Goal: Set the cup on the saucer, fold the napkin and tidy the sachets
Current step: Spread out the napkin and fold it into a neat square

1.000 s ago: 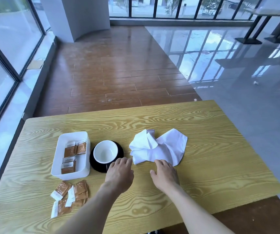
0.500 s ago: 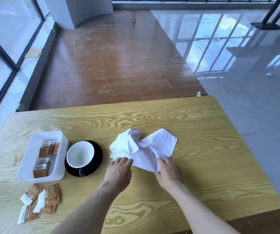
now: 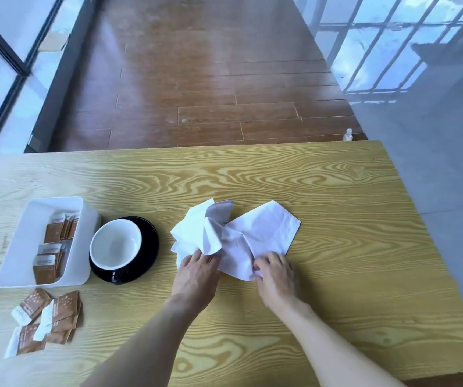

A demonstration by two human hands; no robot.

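The white cloth napkin [image 3: 236, 236] lies crumpled on the wooden table [image 3: 350, 247], and both hands have hold of its near edge. The left hand [image 3: 197, 275] has its fingers curled onto the bunched left portion, pinching cloth under the fingertips; the right hand [image 3: 276, 275] is closed on the near corner, a little fabric showing beneath its fingers.

The main risk, as I judge it, is the twist at the middle of the cloth — between the two grips the fabric is knotted up on itself, so pulling the hands apart may tighten that bunch rather than open it flat, and any fold made over it would come out lumpy. A second risk lies just left of the left hand: the white cup [image 3: 115, 244] already sits on the black saucer [image 3: 149, 247], near enough that a wide sweep of cloth could catch it.

Both forearms reach forward from the near edge, palms down, wrists low to the table.

Beyond the cup, a white tray [image 3: 79, 247] holds some brown sachets [image 3: 48, 258]; loose sachets [image 3: 48, 317] lie on the table nearer the person — not yet tidied.
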